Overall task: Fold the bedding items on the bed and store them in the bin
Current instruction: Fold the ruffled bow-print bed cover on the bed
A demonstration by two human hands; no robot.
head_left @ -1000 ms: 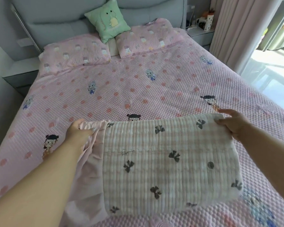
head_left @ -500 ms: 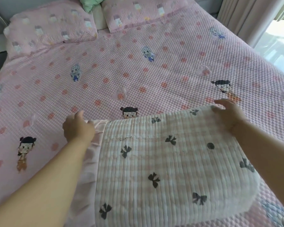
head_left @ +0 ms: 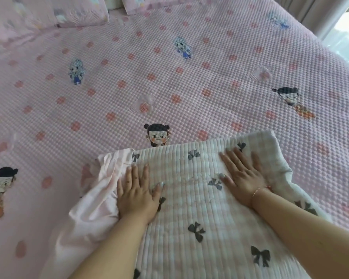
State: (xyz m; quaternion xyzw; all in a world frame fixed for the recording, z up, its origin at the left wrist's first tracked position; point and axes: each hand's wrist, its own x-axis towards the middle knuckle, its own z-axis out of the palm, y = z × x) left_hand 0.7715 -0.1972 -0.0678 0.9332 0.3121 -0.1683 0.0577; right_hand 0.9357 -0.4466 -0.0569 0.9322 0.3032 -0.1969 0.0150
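Note:
A white quilted cover with black bows (head_left: 191, 202) lies folded on the near part of the bed (head_left: 169, 77). Its plain pink lining (head_left: 93, 200) sticks out along the left side. My left hand (head_left: 137, 190) presses flat on the cover near its left edge, fingers straight, partly over the pink lining. My right hand (head_left: 244, 174) lies flat on the cover's upper right part, fingers spread and pointing away from me. No bin is in view.
The bed's pink bubble-textured spread with cartoon figures stretches away from the cover. Two pink pillows (head_left: 54, 11) lie at the top left. A pale curtain (head_left: 318, 13) and bright floor show at the top right.
Both hands let go of the cover's far corners and came down flat on top of it. The view has dropped closer to the bed.

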